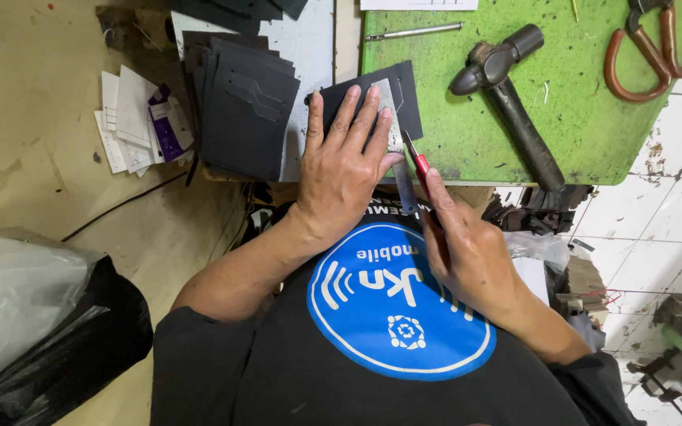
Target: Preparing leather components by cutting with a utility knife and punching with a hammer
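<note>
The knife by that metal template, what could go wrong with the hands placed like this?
1. The left hand presses the template on the black sheet, fingertips close to the knife in the right hand; a slip could likely cut them.
2. The sheet sits at the green mat's edge, so the blade might run off it.
3. The hammer lies close by; an elbow bump could shift it.

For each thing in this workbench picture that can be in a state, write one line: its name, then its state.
left hand: flat, pressing the metal ruler
right hand: gripping the red craft knife
metal ruler: lying on the black sheet
red craft knife: blade out, against the ruler's edge
black sheet: flat on the green cutting mat
hammer: lying unused
scissors: lying idle
stack of black pieces: piled, fanned
</note>
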